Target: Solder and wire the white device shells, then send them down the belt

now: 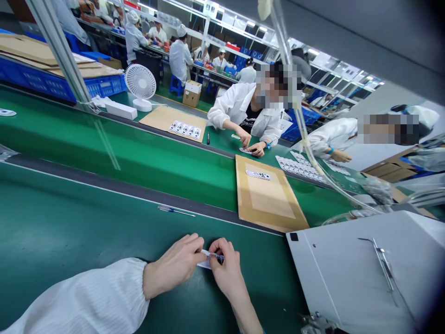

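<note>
Between my two hands, just above the green bench (86,232), is a small flat white panel with dark markings (205,260), largely covered by my fingers. My left hand (179,262) has its fingertips closed on the panel's left end. At its right part my right hand (225,266) is curled, thumb and fingers pinching it. A screwdriver with a blue and clear handle (166,209) lies beyond my hands along the bench's far edge. Similar white panels (257,175) rest on a cardboard sheet (271,218) farther off.
A grey-white machine box (327,264) with a metal holder stands close on my right. Beyond the bench runs a green conveyor belt (174,167). Across it, a co-worker in white (239,104) handles a similar panel, near more panels (184,130) and a white fan (140,83). Clear tubing (306,139) hangs ahead.
</note>
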Demonstrator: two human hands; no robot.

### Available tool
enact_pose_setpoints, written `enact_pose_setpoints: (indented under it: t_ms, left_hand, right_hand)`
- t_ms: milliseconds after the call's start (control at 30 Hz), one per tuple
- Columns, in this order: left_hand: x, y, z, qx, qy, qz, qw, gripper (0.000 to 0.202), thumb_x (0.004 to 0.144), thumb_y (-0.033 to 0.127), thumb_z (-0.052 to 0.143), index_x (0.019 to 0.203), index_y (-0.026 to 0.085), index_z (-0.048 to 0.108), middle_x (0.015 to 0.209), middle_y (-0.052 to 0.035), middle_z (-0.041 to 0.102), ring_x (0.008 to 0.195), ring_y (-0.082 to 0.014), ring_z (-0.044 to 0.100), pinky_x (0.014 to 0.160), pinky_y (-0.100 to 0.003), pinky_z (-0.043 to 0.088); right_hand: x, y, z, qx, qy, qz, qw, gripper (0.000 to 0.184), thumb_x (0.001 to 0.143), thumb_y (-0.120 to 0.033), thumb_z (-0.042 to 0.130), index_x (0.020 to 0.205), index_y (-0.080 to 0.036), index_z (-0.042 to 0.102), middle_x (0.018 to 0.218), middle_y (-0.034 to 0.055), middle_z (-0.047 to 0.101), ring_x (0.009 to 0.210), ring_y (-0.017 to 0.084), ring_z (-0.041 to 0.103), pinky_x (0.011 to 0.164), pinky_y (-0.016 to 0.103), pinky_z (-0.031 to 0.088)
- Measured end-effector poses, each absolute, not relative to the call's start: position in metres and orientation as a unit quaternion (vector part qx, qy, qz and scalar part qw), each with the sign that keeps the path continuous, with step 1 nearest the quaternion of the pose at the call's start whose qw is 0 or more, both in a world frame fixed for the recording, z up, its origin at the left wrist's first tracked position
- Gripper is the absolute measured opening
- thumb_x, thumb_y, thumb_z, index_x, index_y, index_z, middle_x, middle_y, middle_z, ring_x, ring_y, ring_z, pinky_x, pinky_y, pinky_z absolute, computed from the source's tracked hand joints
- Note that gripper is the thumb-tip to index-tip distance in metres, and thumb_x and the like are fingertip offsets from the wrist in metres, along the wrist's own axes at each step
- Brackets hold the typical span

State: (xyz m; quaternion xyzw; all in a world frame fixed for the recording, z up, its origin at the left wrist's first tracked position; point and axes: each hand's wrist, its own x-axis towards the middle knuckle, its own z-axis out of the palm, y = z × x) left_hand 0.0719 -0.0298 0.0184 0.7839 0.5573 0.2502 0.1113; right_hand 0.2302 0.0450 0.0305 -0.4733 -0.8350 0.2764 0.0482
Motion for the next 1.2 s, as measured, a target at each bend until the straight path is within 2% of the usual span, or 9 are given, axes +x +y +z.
enact_pose_setpoints:
  t_ms: [67,133,300,433,600,767,867,1000,1200]
  left_hand:
    - [0.074,-0.032,0.022,0.796,0.562,0.212,0.080,0.028,0.088,-0.004,0.046,0.080,0.015,0.064,0.085,-0.0054,0.056,0.081,-0.0223,0.052,0.069,-0.034,0.042]
    - [0.073,-0.035,0.026,0.791,0.569,0.203,0.098,0.028,0.085,-0.006,0.046,0.083,0.015,0.065,0.088,-0.0062,0.059,0.083,-0.0232,0.054,0.071,-0.036,0.044]
    - [0.065,-0.038,0.027,0.674,0.578,0.367,0.277,0.026,0.100,0.006,0.045,0.103,0.019,0.067,0.095,-0.0026,0.066,0.086,-0.0175,0.063,0.079,-0.028,0.049]
    - [0.062,-0.037,0.020,0.646,0.555,0.437,0.288,0.020,0.101,0.009,0.048,0.096,0.018,0.066,0.096,-0.0040,0.068,0.088,-0.0171,0.064,0.081,-0.027,0.050]
    - [0.064,-0.039,0.013,0.686,0.514,0.437,0.272,0.024,0.102,0.010,0.048,0.088,0.017,0.066,0.100,-0.0065,0.072,0.093,-0.0193,0.061,0.084,-0.030,0.050]
    - [0.064,-0.038,0.011,0.692,0.499,0.438,0.285,0.020,0.102,0.012,0.052,0.097,0.019,0.070,0.102,-0.0052,0.074,0.094,-0.0197,0.060,0.084,-0.031,0.051]
    - [0.065,-0.036,0.012,0.653,0.534,0.434,0.316,0.017,0.097,0.010,0.058,0.101,0.020,0.071,0.103,-0.0050,0.072,0.096,-0.0194,0.062,0.085,-0.030,0.051]
    - [0.064,-0.032,0.016,0.613,0.579,0.406,0.353,0.017,0.089,0.007,0.065,0.096,0.020,0.073,0.107,-0.0048,0.066,0.096,-0.0189,0.065,0.086,-0.029,0.052]
    - [0.063,-0.030,0.020,0.624,0.575,0.382,0.367,0.019,0.092,0.009,0.062,0.097,0.021,0.076,0.106,-0.0039,0.065,0.096,-0.0188,0.065,0.085,-0.029,0.051]
  right_hand:
    - [0.232,0.046,0.030,-0.471,-0.833,0.284,0.053,0.011,0.097,-0.025,0.066,0.089,-0.018,0.063,0.092,0.0001,0.064,0.089,0.019,0.063,0.088,0.042,0.052]
    - [0.234,0.047,0.029,-0.461,-0.834,0.296,0.057,0.011,0.097,-0.026,0.064,0.089,-0.018,0.063,0.094,0.0007,0.064,0.092,0.020,0.062,0.090,0.043,0.051]
    - [0.237,0.048,0.031,-0.412,-0.844,0.339,0.055,0.007,0.095,-0.027,0.066,0.095,-0.020,0.067,0.107,0.0029,0.065,0.105,0.024,0.059,0.097,0.048,0.046]
    - [0.237,0.049,0.033,-0.405,-0.842,0.352,0.051,0.009,0.094,-0.029,0.067,0.093,-0.020,0.069,0.107,0.0030,0.065,0.106,0.025,0.058,0.099,0.050,0.043]
    - [0.238,0.046,0.035,-0.406,-0.842,0.352,0.054,0.013,0.096,-0.025,0.064,0.086,-0.019,0.067,0.102,0.0022,0.065,0.103,0.023,0.059,0.099,0.049,0.043]
    - [0.238,0.045,0.034,-0.410,-0.841,0.345,0.071,0.014,0.094,-0.021,0.066,0.080,-0.019,0.065,0.099,0.0016,0.064,0.102,0.023,0.058,0.098,0.048,0.043]
    - [0.238,0.044,0.034,-0.409,-0.840,0.347,0.085,0.012,0.093,-0.020,0.065,0.081,-0.019,0.065,0.098,0.0015,0.064,0.101,0.023,0.058,0.097,0.047,0.042]
    - [0.240,0.043,0.033,-0.404,-0.838,0.354,0.100,0.010,0.093,-0.021,0.065,0.083,-0.020,0.066,0.098,0.0014,0.063,0.100,0.023,0.057,0.096,0.047,0.042]
    - [0.242,0.042,0.030,-0.397,-0.836,0.360,0.119,0.012,0.093,-0.020,0.062,0.082,-0.020,0.064,0.098,0.0014,0.062,0.100,0.023,0.056,0.095,0.046,0.040]
